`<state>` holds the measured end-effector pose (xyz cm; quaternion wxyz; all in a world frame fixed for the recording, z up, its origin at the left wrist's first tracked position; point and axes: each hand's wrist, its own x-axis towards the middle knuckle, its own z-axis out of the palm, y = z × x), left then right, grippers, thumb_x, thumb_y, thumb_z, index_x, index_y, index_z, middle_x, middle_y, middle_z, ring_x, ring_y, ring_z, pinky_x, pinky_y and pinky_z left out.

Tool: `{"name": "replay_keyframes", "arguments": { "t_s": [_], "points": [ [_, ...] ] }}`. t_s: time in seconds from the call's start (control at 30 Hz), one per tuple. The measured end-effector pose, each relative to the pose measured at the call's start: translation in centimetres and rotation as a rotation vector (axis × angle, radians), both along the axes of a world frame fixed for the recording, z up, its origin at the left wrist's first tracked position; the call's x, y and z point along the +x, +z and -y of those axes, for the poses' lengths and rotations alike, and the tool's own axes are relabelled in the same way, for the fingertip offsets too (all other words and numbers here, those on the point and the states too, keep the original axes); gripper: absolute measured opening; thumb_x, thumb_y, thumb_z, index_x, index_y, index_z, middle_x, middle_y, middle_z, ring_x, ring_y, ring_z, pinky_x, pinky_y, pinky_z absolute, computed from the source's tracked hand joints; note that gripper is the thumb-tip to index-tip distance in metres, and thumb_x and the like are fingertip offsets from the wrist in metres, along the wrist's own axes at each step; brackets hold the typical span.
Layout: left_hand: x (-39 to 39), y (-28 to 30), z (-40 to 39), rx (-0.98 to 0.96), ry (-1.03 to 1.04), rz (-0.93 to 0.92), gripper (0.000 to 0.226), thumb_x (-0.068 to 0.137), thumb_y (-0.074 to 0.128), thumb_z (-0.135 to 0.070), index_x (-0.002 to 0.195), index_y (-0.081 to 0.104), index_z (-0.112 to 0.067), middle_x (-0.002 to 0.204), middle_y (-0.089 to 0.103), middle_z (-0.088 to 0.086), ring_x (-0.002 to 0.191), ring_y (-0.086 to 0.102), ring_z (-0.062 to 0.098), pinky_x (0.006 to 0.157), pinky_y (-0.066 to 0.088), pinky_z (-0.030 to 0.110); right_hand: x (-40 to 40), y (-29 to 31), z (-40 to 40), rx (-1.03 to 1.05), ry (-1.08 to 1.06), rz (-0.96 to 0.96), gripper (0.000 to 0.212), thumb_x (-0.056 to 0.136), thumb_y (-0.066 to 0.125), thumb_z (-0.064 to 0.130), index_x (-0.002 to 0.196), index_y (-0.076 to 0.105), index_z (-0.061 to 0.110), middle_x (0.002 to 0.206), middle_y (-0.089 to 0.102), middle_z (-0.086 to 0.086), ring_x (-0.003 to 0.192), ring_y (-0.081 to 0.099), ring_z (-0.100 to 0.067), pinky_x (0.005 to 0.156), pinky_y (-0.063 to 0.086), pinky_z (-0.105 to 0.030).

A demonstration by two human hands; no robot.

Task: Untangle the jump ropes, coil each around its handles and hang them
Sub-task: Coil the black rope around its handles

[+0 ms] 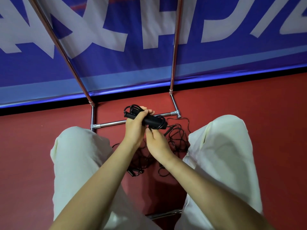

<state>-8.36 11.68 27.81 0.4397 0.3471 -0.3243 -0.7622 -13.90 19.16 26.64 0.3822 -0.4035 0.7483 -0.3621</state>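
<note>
My left hand (135, 126) covers the middle of the coiled rope's handles (152, 122), and my right hand's (157, 143) fingertips are hidden behind it. My forearms cover part of the tangled ropes (177, 138); rack poles (176, 42) are cut off at top.

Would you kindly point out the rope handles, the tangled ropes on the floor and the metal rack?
rope handles (150, 122): head view, black grip.
tangled ropes (178, 138): head view, loose loops.
metal rack (110, 124): head view, bottom bar.

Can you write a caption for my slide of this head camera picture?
Left hand grips black jump-rope handles; right hand works below, above tangled ropes.
</note>
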Motion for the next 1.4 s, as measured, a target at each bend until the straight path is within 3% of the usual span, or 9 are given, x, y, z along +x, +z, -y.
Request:
{"name": "replay_keyframes", "arguments": {
  "t_s": [0.13, 0.23, 0.37, 0.57, 0.7, 1.03, 1.13, 1.23, 1.4],
  "points": [
    [1.5, 0.0, 0.1, -0.125, -0.004, 0.316, 0.01, 0.095, 0.059, -0.011, 0.095, 0.069, -0.01, 0.104, 0.072, 0.009, 0.101, 0.067, 0.018, 0.092, 0.054, 0.031, -0.3, 0.2, -0.7, -0.037, 0.053, -0.054, 0.038, 0.104, 0.034, 0.031, 0.114, 0.063, 0.009, 0.099, 0.066, -0.01, 0.096, 0.06, -0.03, 0.085, 0.048, -0.04],
    [2.2, 0.3, 0.6, -0.098, -0.022, 0.448, 0.013, 0.091, 0.067, -0.022, 0.093, 0.07, -0.009, 0.083, 0.067, 0.002, 0.074, 0.063, 0.014, 0.074, 0.052, 0.027, -0.6, -0.2, -1.3, -0.158, 0.13, -0.17, 0.025, 0.101, 0.045, 0.029, 0.102, 0.061, 0.01, 0.075, 0.058, 0.001, 0.071, 0.055, -0.02, 0.066, 0.044, -0.037],
    [2.1, 0.4, 0.0, -0.057, 0.021, 0.437, 0.014, 0.092, 0.067, -0.017, 0.096, 0.07, -0.005, 0.075, 0.062, 0.001, 0.061, 0.061, 0.008, 0.058, 0.049, 0.02, -1.1, -0.8, -1.6, -0.19, 0.135, -0.224, 0.021, 0.101, 0.048, 0.024, 0.098, 0.064, 0.01, 0.059, 0.04, 0.01, 0.051, 0.037, -0.005, 0.051, 0.025, -0.024],
    [2.4, 1.4, 0.9, 0.095, 0.26, 0.155, 0.014, 0.09, 0.069, -0.013, 0.097, 0.063, -0.002, 0.065, 0.051, -0.003, 0.051, 0.047, 0.006, 0.049, 0.038, 0.017, -1.0, -1.7, -1.8, -0.076, 0.088, -0.137, 0.03, 0.101, 0.044, 0.025, 0.094, 0.067, 0.008, 0.08, 0.066, -0.009, 0.077, 0.059, -0.028, 0.071, 0.047, -0.038],
    [2.0, 1.4, 0.1, 0.076, 0.286, 0.171, 0.01, 0.09, 0.069, -0.014, 0.091, 0.063, -0.006, 0.065, 0.053, -0.003, 0.052, 0.048, 0.007, 0.049, 0.039, 0.018, -0.1, -1.9, -1.3, 0.007, 0.148, -0.173, 0.042, 0.102, 0.043, 0.021, 0.062, 0.032, 0.016, 0.062, 0.036, 0.001, 0.068, 0.039, -0.024, 0.066, 0.032, -0.036],
    [1.7, -0.9, -0.2, -0.704, 0.007, 0.748, 0.009, 0.085, 0.07, -0.033, 0.079, 0.068, -0.027, 0.077, 0.066, -0.005, 0.077, 0.062, 0.013, 0.072, 0.049, 0.031, -1.8, 2.1, -1.5, 0.141, 0.218, 0.641, 0.038, 0.099, 0.045, 0.006, 0.065, 0.033, 0.018, 0.052, 0.024, 0.008, 0.041, 0.02, -0.005, 0.041, 0.016, -0.02],
    [2.7, -2.6, 0.5, -0.895, -0.167, 0.946, 0.042, 0.081, 0.062, -0.049, 0.08, 0.064, -0.007, 0.076, 0.061, 0.006, 0.074, 0.06, 0.022, 0.067, 0.046, 0.036, -2.8, 2.5, -1.9, 0.221, 0.392, 0.197, 0.022, 0.095, 0.05, 0.009, 0.075, 0.055, -0.001, 0.052, 0.036, 0.005, 0.043, 0.035, -0.01, 0.044, 0.03, -0.024],
    [3.6, -3.9, 0.9, -0.897, -0.344, 1.057, 0.035, 0.08, 0.063, -0.045, 0.076, 0.064, -0.011, 0.072, 0.06, 0.0, 0.067, 0.057, 0.018, 0.064, 0.046, 0.037, -3.7, 2.3, -2.1, 0.185, 0.438, -0.422, 0.015, 0.094, 0.056, 0.024, 0.103, 0.06, 0.012, 0.083, 0.06, -0.002, 0.083, 0.06, -0.024, 0.067, 0.041, -0.031],
    [4.8, -3.6, 1.3, -0.578, -0.449, 0.957, 0.024, 0.087, 0.073, -0.021, 0.072, 0.063, -0.005, 0.066, 0.056, 0.0, 0.062, 0.05, 0.013, 0.064, 0.041, 0.031, -5.0, 1.8, -2.6, -0.026, 0.52, -0.722, 0.021, 0.099, 0.049, 0.037, 0.106, 0.064, 0.024, 0.089, 0.062, 0.004, 0.09, 0.058, -0.02, 0.071, 0.036, -0.03]
  ]
}}
